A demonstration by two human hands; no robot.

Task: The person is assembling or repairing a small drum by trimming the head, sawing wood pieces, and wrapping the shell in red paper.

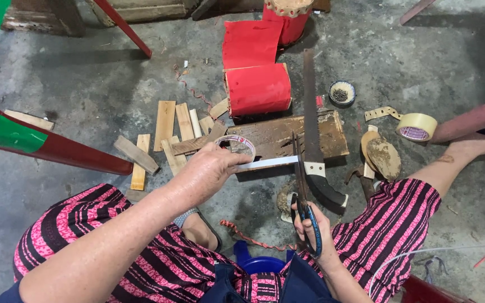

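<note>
My left hand holds a small roll of white tape and stretches a white strip out to the right. My right hand grips blue-handled scissors, whose long blades point up and cross the far end of the strip. Both hands hover over my lap, above a worn wooden board lying on the concrete floor.
A hand saw with a black handle lies across the board. Red paper rolls sit behind it. Several wood slats lie to the left, a clear tape roll and a small round tin to the right.
</note>
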